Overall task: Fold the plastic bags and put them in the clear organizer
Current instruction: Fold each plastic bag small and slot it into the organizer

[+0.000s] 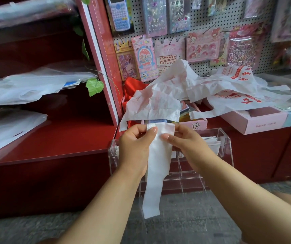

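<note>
A white plastic bag folded into a long narrow strip (156, 166) hangs down in front of me. My left hand (135, 145) pinches its top left edge with thumb and fingers. My right hand (185, 143) pinches the top right edge. Behind and below the hands stands the clear organizer (226, 141), with folded white bags visible in its right compartment. A heap of loose white bags with red print (194, 85) lies on the shelf behind.
Pink boxes (262, 120) of goods sit under the heap on the red shelf. A pegboard (199, 20) with sticker packs rises behind. Red shelves (62, 138) at left hold wrapped white items. Grey floor (185, 217) lies below.
</note>
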Action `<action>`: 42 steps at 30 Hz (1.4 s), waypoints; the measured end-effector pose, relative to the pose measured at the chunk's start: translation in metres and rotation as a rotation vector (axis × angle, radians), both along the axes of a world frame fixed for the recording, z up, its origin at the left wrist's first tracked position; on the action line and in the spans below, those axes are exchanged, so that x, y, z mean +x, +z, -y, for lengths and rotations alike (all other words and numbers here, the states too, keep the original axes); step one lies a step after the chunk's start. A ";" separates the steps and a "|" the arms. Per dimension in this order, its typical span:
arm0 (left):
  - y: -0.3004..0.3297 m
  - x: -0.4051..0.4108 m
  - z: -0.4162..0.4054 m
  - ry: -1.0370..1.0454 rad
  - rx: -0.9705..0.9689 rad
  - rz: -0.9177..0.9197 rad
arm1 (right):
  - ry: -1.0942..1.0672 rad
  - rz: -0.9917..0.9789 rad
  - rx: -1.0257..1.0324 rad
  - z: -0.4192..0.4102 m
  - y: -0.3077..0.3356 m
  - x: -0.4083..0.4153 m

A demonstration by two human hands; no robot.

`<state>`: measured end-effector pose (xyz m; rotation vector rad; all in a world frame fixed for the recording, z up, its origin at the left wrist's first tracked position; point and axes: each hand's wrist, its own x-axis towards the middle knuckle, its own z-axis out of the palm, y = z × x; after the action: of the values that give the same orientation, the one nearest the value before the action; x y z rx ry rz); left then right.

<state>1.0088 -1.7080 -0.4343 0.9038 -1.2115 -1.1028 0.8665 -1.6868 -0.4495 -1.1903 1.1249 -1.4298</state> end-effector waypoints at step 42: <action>-0.018 0.031 -0.003 -0.125 0.198 0.222 | 0.145 0.244 0.229 -0.001 -0.015 0.018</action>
<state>1.0399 -1.7051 -0.4523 1.1380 -1.3719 -1.2645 0.8848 -1.6862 -0.4647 -0.8910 0.9828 -1.2596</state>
